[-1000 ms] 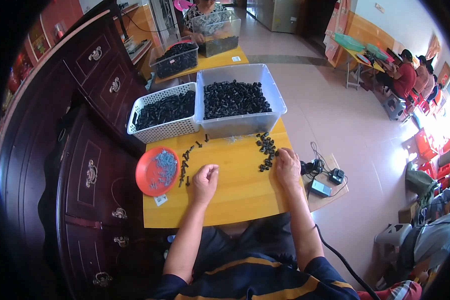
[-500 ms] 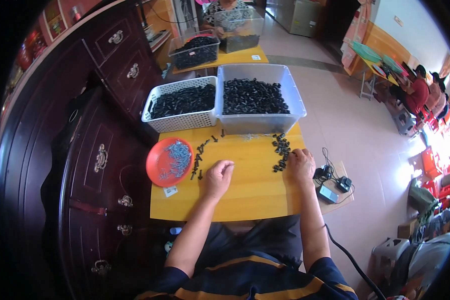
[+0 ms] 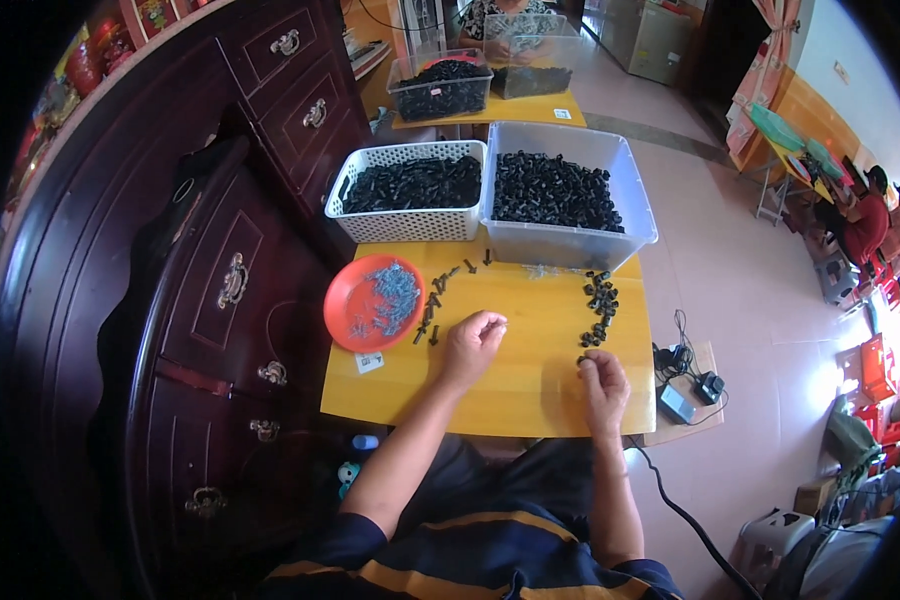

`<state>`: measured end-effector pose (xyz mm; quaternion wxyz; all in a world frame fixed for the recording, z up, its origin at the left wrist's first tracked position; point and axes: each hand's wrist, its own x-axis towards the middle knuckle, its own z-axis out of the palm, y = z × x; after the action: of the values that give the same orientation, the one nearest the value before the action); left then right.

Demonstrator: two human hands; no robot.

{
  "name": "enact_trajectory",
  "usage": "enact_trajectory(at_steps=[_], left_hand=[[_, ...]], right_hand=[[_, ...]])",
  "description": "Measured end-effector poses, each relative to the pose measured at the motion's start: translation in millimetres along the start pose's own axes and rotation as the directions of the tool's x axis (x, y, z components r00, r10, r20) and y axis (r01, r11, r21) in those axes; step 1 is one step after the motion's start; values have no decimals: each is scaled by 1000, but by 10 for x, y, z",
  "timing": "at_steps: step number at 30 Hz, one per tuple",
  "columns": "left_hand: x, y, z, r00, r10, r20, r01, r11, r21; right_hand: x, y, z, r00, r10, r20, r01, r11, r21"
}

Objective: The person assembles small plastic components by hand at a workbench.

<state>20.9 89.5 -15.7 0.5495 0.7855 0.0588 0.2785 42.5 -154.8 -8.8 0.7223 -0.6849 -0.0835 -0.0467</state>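
Note:
My right hand (image 3: pixel 604 388) pinches a small black plastic cap (image 3: pixel 582 360) just below a loose row of black caps (image 3: pixel 600 305) on the yellow table (image 3: pixel 530 400). My left hand (image 3: pixel 476 342) hovers over the table's middle, fingers curled together; whatever they may hold is hidden. Left of it lie several black plastic stems (image 3: pixel 433 305) in an uneven line. Beside them an orange-red plate (image 3: pixel 342 318) carries a heap of thin silvery screws or pins (image 3: pixel 395 292). A few more silvery pins (image 3: pixel 545 270) rest near the far containers.
A white perforated basket (image 3: pixel 410 225) of black stems and a clear bin (image 3: pixel 560 243) of black caps stand along the far edge. Electronics with cables (image 3: pixel 678 402) lie on a board at right. Dark drawers (image 3: pixel 200 290) rise at left. Another person (image 3: pixel 510 30) sits beyond.
My right hand has pulled back from the row of caps toward me, now with a cap in its fingertips. The whole view has shifted, and my left hand stays closed over the table.

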Motion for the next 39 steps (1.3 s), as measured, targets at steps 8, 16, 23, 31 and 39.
enact_trajectory(at_steps=[8, 16, 23, 31, 39], left_hand=[[139, 86, -60, 935, -218, 278, 274, 945, -180], [-229, 585, 471, 887, -188, 423, 328, 900, -289], [-304, 672, 614, 887, -195, 418, 343, 885, -315], [-319, 629, 683, 877, -186, 444, 325, 909, -260], [-337, 539, 606, 892, -196, 408, 317, 914, -254]], right_hand=[[-119, 61, 55, 994, 43, 99, -48, 998, 50], [-83, 86, -50, 974, 104, 204, -147, 966, 211], [-91, 131, -152, 963, 115, 246, -195, 923, 331], [-84, 85, -146, 959, 127, 252, -206, 926, 315], [-107, 191, -166, 969, 137, 207, -176, 968, 181]])
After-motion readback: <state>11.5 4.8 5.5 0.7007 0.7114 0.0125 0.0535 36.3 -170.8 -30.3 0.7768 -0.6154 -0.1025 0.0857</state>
